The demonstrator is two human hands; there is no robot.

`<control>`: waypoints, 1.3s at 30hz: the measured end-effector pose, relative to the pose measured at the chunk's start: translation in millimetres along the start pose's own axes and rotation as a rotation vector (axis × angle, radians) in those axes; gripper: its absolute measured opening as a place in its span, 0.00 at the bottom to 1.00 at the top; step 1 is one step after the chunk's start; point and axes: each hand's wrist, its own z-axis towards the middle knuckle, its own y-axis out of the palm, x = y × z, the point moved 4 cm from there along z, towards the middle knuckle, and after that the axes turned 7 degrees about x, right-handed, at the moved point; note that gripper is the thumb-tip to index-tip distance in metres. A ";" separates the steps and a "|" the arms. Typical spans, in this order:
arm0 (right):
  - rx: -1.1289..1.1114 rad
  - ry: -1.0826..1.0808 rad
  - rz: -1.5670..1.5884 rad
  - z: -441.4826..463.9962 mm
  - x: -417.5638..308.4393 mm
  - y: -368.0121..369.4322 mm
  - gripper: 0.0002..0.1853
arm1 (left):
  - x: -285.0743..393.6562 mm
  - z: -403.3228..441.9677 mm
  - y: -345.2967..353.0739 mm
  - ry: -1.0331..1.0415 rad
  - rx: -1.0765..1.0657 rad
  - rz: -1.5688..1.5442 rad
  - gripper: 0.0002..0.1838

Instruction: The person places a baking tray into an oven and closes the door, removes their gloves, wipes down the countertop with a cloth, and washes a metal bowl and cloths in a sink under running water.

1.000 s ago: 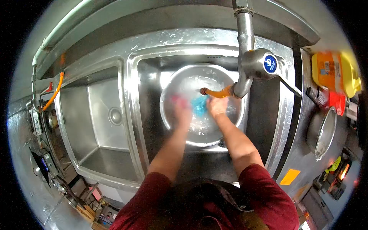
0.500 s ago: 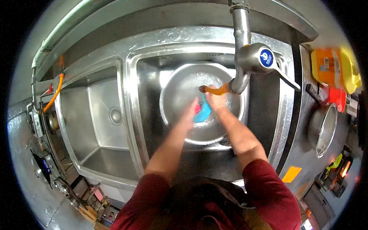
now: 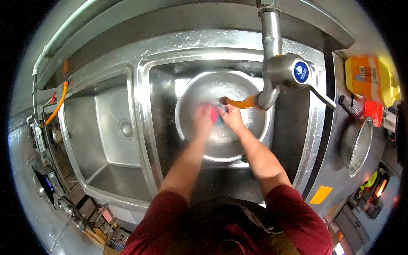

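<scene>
Both hands are over a large round metal bowl (image 3: 180, 123) that sits in the right-hand sink basin. My left hand (image 3: 202, 117), smeared by motion, is closed on a small bright pink piece (image 3: 213, 114), too blurred to name surely. Pressed against it is a blue piece that looks like a cloth (image 3: 220, 116), mostly hidden between the hands. The fingers of my right hand (image 3: 232, 117) are pinched on that blue cloth, just under the orange hose end (image 3: 240, 103) of the faucet (image 3: 280, 70). Wet sheen shows inside the bowl.
The left sink basin (image 3: 114, 123) has a round drain. On the right counter stand a yellow jug with an orange label (image 3: 367, 78), a red object (image 3: 373, 112), a metal bowl (image 3: 359, 146) and an orange-yellow card (image 3: 321, 194). An orange hose (image 3: 59, 104) hangs at left.
My left hand has moved up and a little left with the pink piece. My right hand has shifted slightly left and down. The blue cloth, spread out before, is now bunched between the hands.
</scene>
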 end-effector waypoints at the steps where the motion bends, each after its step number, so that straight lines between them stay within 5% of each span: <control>1: 0.006 0.118 0.176 -2.4 -2.7 0.6 0.10 | 28.2 -12.1 0.5 0.036 0.027 -0.087 0.09; 4: 0.061 0.186 0.336 -11.3 -81.5 -67.6 0.09 | 79.6 -37.8 -6.1 0.060 0.050 -0.134 0.12; 6: -0.011 -0.142 0.133 -33.5 -84.1 -42.0 0.13 | 68.8 -38.7 -2.8 0.035 -0.059 0.009 0.16; 8: -0.374 -0.148 0.171 -60.2 -106.3 -43.2 0.18 | 25.1 -26.7 -7.1 0.005 -0.083 0.066 0.21; 9: -0.371 -0.147 0.170 -65.8 -110.7 -56.0 0.18 | 40.0 -32.5 -8.6 -0.173 -0.120 -0.155 0.23; 10: -0.124 -0.304 0.032 -66.0 -113.0 -82.3 0.19 | 55.8 -39.6 -6.2 -0.349 -0.156 -0.376 0.26; 11: 0.130 -0.458 -0.110 -63.6 -110.1 -106.6 0.20 | 72.0 -47.1 -12.0 -0.535 0.344 -0.149 0.23; 12: 0.313 -0.388 -0.293 -57.1 -87.4 -125.0 0.23 | 79.5 -50.1 -8.0 -0.538 0.339 -0.148 0.23; 13: 0.498 -0.362 -0.446 -54.2 -70.1 -143.1 0.25 | 91.3 -49.2 -2.7 -0.309 0.233 -0.112 0.23; 14: 0.409 -0.005 -0.491 -48.0 -35.7 -148.1 0.24 | 73.3 -40.5 1.2 -0.038 0.059 0.145 0.24; 15: 0.316 0.183 -0.292 -47.9 -15.9 -145.0 0.23 | 55.9 -35.1 5.2 0.268 -0.043 0.366 0.24; 16: 0.239 0.359 -0.086 -45.7 4.7 -143.6 0.23 | 35.6 -39.2 10.1 0.276 -0.074 0.356 0.24; 18: 0.380 0.238 -0.134 -47.1 42.0 -129.7 0.24 | 17.6 -81.1 46.8 1.128 -0.370 1.191 0.22; 19: 0.406 0.254 -0.093 -50.8 59.6 -130.9 0.24 | 12.7 -79.7 56.6 0.934 -0.483 1.320 0.24; 21: 0.135 0.476 -0.068 -56.1 6.2 -160.8 0.25 | 0.1 -60.0 45.0 1.086 -0.525 1.330 0.29; 23: -0.138 0.559 -0.086 -50.6 18.7 -151.0 0.29 | 1.7 -26.3 49.3 1.430 -0.223 1.437 0.30; 24: 0.029 0.599 0.084 -57.2 21.2 -143.4 0.29 | -3.6 -7.7 43.9 1.644 -0.019 1.526 0.31; 27: 0.171 0.578 0.189 -60.5 12.1 -131.7 0.25 | 26.6 -20.9 85.0 0.818 0.119 1.457 0.37; 28: 0.236 0.514 0.131 -59.3 16.7 -122.1 0.23 | 21.2 -26.0 103.7 0.855 0.071 1.430 0.37; 29: 0.358 0.452 0.135 -57.8 27.5 -122.9 0.21 | 1.8 -31.5 116.9 0.572 -0.220 0.942 0.37; 31: 0.331 0.477 0.199 -50.3 38.4 -102.4 0.22 | -28.3 -34.1 122.6 0.633 -0.687 0.371 0.35; 32: 0.343 0.384 0.032 -53.9 28.6 -110.1 0.24 | -19.8 -78.2 128.8 0.175 -0.778 0.073 0.35; 34: 0.465 0.529 0.184 -52.9 34.3 -108.9 0.26 | -49.6 -113.7 104.5 -0.463 -0.872 -0.195 0.38; 37: 0.313 0.564 0.231 -70.3 9.9 -144.2 0.25 | 3.2 -168.7 39.6 0.439 -1.166 0.949 0.26; 39: 0.322 0.575 0.179 -71.1 16.7 -130.6 0.26 | -6.2 -160.7 -19.4 0.863 -1.085 1.491 0.24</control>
